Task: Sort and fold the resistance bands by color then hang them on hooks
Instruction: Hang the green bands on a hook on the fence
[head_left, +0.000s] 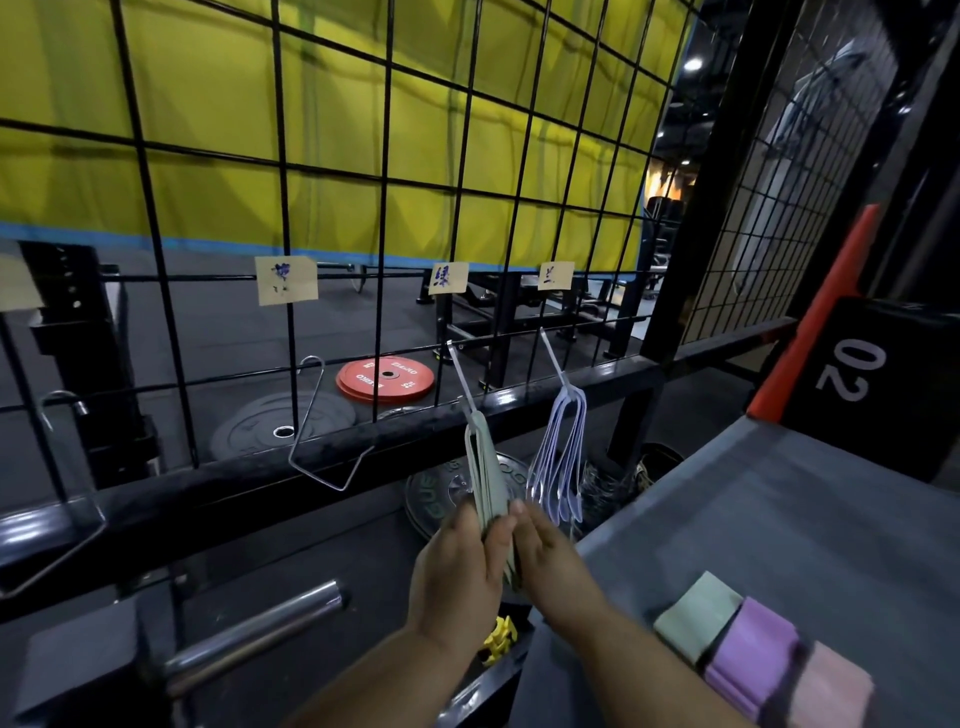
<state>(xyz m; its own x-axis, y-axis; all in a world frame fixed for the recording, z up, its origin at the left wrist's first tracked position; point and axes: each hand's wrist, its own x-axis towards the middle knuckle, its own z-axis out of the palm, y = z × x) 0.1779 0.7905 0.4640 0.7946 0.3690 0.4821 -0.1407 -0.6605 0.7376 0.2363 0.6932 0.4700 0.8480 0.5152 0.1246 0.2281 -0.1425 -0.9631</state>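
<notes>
A bundle of pale green resistance bands (488, 467) hangs from the middle wire hook (460, 371) on the black grid panel. My left hand (457, 566) and my right hand (550, 556) both pinch the lower end of that bundle. To its right, several blue-lilac bands (558, 457) hang from another hook (553, 358). A bent wire hook (319, 426) further left holds nothing. On the grey table at lower right lie folded bands: a green one (696, 613), a purple one (748, 654) and a pink one (831, 686).
Paper labels (285, 280) are taped to the grid above each hook. Behind the grid lie a red weight plate (384, 379) and black plates (283, 423). A chrome bar (260, 629) and a yellow clip (500, 636) sit below. A black box marked 02 (852, 374) stands right.
</notes>
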